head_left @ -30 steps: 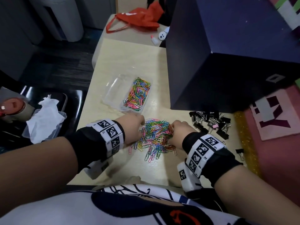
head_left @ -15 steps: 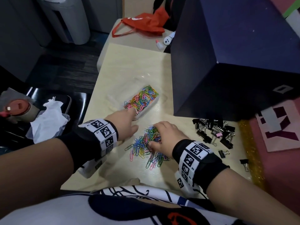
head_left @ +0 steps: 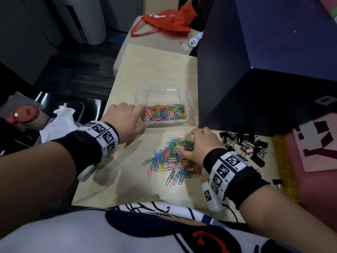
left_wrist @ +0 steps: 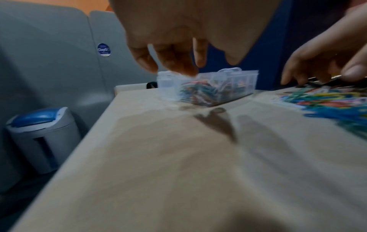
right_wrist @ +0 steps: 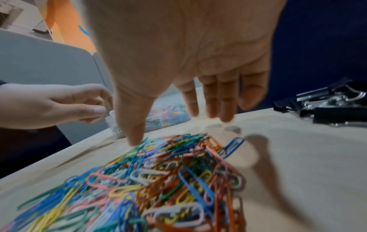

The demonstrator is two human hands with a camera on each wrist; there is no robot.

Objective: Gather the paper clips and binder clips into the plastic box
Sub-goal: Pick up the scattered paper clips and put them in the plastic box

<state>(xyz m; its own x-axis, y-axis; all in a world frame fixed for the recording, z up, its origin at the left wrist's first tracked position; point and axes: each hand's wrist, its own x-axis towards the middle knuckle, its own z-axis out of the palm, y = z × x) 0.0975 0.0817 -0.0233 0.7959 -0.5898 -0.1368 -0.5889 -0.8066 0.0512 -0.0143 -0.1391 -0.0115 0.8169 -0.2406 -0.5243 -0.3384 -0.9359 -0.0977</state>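
The clear plastic box (head_left: 184, 95) lies crosswise on the table, its floor covered with coloured paper clips (head_left: 164, 113). My left hand (head_left: 135, 116) holds the box's left end, index finger on the rim and thumb along the front wall; the left wrist view shows its fingers (left_wrist: 178, 62) hanging over that end of the box (left_wrist: 234, 84). A loose pile of paper clips (head_left: 169, 161) lies nearer to me. My right hand (head_left: 197, 143) is spread over its right part with fingers straight, the thumb (right_wrist: 135, 135) touching the clips (right_wrist: 158, 180). Black binder clips (head_left: 244, 145) lie in a heap to the right.
A big dark blue box (head_left: 255, 70) stands close behind the binder clips and right of the plastic box. One stray binder clip (head_left: 277, 182) lies near a gold glitter strip (head_left: 284, 161). A red bag (head_left: 164, 22) sits far back. The table edge (head_left: 102, 143) runs on the left.
The left hand has turned the plastic box from lengthwise and tilted to flat and crosswise. The right hand has shifted to the right side of the pile and spread its fingers.
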